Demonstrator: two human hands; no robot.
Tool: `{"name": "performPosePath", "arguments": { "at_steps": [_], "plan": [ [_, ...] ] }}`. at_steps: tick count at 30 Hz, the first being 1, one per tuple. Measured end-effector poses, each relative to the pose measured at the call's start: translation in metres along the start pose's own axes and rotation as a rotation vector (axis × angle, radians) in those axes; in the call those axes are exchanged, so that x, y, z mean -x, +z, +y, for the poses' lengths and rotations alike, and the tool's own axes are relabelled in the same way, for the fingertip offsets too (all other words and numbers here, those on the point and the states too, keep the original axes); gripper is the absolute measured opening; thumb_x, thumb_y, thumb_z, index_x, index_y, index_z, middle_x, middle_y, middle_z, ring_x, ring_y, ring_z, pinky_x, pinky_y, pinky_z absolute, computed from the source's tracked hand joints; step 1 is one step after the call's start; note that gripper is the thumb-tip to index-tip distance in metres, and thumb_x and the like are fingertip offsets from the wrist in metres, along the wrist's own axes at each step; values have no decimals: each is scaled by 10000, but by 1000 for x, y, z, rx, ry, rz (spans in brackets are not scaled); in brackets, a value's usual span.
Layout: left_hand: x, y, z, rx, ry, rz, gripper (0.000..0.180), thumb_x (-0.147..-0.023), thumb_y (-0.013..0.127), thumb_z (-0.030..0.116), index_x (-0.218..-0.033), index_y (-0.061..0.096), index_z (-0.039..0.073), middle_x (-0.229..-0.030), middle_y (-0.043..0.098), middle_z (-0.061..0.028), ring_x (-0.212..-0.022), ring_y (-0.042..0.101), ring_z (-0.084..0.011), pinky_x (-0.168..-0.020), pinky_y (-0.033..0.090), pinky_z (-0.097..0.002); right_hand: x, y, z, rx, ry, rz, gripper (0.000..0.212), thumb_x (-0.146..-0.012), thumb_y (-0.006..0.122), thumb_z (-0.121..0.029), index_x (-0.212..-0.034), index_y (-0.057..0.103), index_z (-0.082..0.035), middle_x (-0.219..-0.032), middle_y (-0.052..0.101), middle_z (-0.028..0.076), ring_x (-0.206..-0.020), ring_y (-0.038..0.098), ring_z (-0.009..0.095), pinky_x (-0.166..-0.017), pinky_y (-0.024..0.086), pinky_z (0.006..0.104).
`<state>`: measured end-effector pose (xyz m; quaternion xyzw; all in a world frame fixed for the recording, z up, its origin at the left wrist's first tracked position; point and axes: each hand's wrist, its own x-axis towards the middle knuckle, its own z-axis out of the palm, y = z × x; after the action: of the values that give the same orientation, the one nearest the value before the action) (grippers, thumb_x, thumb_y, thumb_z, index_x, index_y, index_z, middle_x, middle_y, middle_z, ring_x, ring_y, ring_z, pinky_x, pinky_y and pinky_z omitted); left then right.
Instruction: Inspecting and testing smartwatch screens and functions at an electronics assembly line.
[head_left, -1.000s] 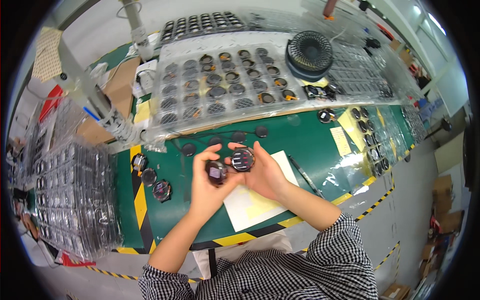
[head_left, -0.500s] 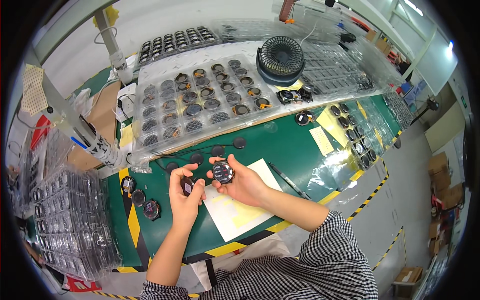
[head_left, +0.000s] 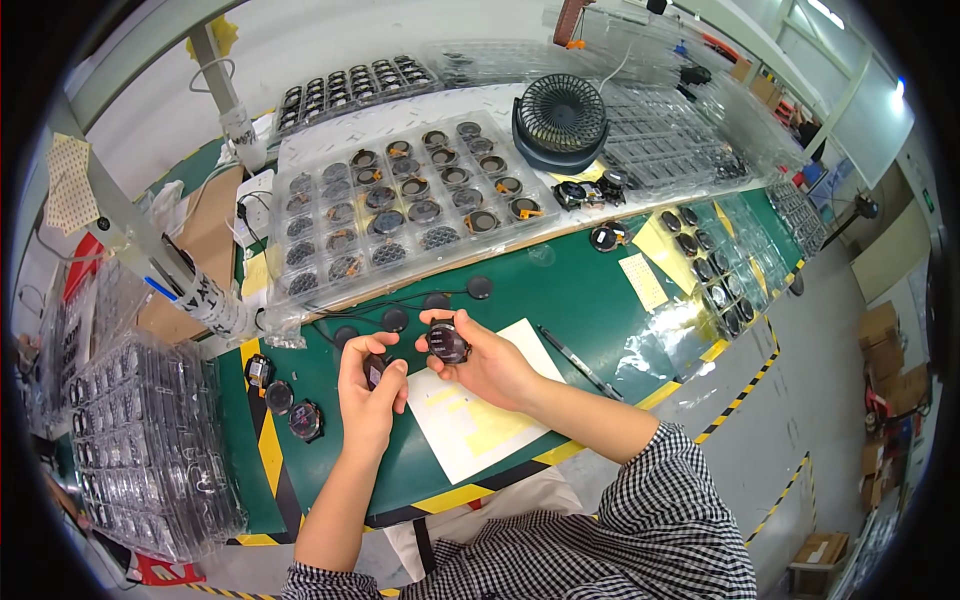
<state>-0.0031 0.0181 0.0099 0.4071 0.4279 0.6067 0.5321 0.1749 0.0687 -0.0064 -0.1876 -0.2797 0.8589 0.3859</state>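
Note:
Above the green mat I hold a round black smartwatch case (head_left: 447, 342), its face up with pale marks on the screen. My right hand (head_left: 490, 368) is closed around its edge. Pinched between the thumb and fingers of my left hand (head_left: 370, 400) is a dark round disc (head_left: 375, 371), partly hidden by the fingers; its kind is unclear. The two pieces are apart. Beneath my hands lies a white sheet with yellow patches (head_left: 470, 420). Just beyond them, round black pads on cables (head_left: 395, 319) rest on the mat.
Watch parts fill a clear tray (head_left: 400, 200) at the back, with a black fan (head_left: 562, 120) on its right. Stacked trays (head_left: 150, 450) stand at left, near loose watch pieces (head_left: 305, 420). A pen (head_left: 580, 362) and another parts tray (head_left: 715, 270) lie rightward.
The smartwatch case has tilted slightly in my right hand and shifted a little, so its screen reflects differently. My left hand keeps its pinch on the disc, almost unmoved.

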Motion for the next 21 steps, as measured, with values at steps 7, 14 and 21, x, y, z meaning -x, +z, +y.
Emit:
{"name": "performPosePath", "arguments": {
  "at_steps": [7,14,21],
  "plan": [
    [-1,1,-2,43,-18,-19,240,-854,562,-53,-1008,428,73,-1176,526,-105,-544,475,-69,-430,373,-210,2,-1,0,212,-133,-23,448,-1043,377,-398,-1354,440,-83,-1117,565,90,-908,508,167,-821,409,302],
    [-1,-18,-2,584,-180,-280,286,-918,513,209,-1194,493,136,-1225,564,-126,-499,442,-104,-381,325,-204,13,21,-6,1036,-574,-62,519,-944,583,-121,-1405,361,-32,-1207,530,119,-1126,524,235,-1010,386,343],
    [-6,-24,-6,878,-267,-401,434,-925,488,351,-1278,521,100,-1256,568,-194,-438,474,-148,-355,364,-228,9,18,-9,1492,-899,7,735,-755,803,-186,-1360,421,-18,-1090,605,146,-944,586,328,-819,481,393]
  ]
}}
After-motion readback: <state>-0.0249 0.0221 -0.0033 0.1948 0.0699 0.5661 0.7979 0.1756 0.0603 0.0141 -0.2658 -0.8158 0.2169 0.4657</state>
